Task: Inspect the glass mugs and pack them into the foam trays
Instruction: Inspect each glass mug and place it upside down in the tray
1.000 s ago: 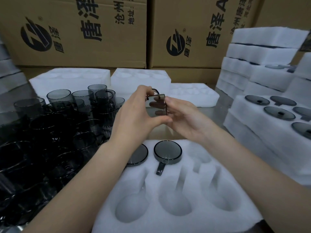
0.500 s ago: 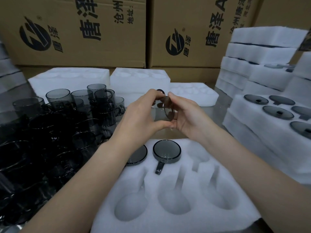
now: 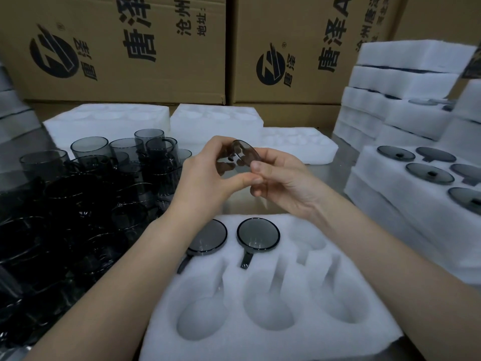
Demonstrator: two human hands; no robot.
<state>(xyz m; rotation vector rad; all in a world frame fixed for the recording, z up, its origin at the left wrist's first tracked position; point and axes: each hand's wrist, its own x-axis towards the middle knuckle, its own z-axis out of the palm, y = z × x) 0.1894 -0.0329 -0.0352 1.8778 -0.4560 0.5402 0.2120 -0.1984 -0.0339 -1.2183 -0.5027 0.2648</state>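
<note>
A smoky grey glass mug [image 3: 240, 158] is held in the air above the table, tilted so its round end faces up and right. My left hand [image 3: 208, 178] grips it from the left and my right hand [image 3: 281, 175] holds it from the right, thumbs meeting under it. Below lies a white foam tray [image 3: 263, 342] with two mugs sunk in its far pockets, one [image 3: 208, 238] partly behind my left wrist, the other [image 3: 258, 237] in full view. The tray's remaining pockets hold nothing.
Several loose grey mugs [image 3: 91, 183] crowd the table on the left. Filled foam trays [image 3: 406, 194] stack on the right, with more white trays [image 3: 406, 74] piled behind. Other foam trays [image 3: 216, 121] lie at the back before cardboard boxes [image 3: 125, 48].
Both hands have turned the mug: it showed its side wall a second ago, and now its round end tilts up towards the camera. The hands stayed at about the same place.
</note>
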